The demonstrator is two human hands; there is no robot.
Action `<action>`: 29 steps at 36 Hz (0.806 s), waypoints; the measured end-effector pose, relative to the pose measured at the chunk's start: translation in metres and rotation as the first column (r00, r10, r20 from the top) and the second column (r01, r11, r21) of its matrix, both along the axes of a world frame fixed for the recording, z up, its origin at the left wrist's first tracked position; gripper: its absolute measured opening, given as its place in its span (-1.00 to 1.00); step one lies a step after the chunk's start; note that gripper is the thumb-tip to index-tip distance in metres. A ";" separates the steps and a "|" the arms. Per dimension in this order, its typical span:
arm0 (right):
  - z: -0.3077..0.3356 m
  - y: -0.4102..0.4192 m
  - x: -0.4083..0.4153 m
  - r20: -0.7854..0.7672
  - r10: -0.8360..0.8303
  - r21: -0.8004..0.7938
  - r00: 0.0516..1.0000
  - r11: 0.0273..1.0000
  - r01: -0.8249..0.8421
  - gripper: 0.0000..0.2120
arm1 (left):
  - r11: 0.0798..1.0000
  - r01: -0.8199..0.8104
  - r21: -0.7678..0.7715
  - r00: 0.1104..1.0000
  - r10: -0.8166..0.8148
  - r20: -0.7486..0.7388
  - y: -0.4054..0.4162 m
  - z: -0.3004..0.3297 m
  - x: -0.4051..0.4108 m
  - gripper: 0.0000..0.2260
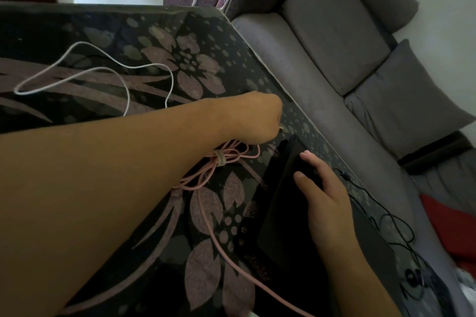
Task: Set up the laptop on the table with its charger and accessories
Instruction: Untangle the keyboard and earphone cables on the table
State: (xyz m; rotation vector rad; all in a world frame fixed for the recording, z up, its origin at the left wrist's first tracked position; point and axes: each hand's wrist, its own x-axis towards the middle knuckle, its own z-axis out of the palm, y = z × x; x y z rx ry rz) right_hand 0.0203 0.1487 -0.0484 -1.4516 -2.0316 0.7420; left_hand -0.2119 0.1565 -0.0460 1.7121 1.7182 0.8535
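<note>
From the head view, the left hand (253,117) reaches across the glossy, flower-patterned glass table (108,26), fingers curled in a fist around the plug end of the pink cable (206,216), whose tied bundle lies just beneath the wrist. The right hand (323,188) rests on the laptop (278,213), fingers curled round a dark object I cannot identify. The matte black laptop sits near the table's right edge, beside the grey fabric sofa (322,64). A thin white cable (98,69) loops loosely further off. I judge the risk is snagging: tugging the bundled cable could drag the laptop over the slick glass towards the edge.
</note>
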 end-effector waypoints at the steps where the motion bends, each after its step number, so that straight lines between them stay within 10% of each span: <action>1: 0.000 0.000 0.000 -0.001 0.000 0.000 1.000 1.000 0.000 -0.51 | 1.000 0.009 -0.004 1.000 -0.009 -0.001 -0.001 0.001 0.000 -0.74; 29: 0.002 -0.002 -0.002 0.018 0.000 0.022 1.000 1.000 0.000 -0.49 | 0.991 -0.031 0.130 0.997 0.040 -0.065 0.004 -0.014 0.034 -0.76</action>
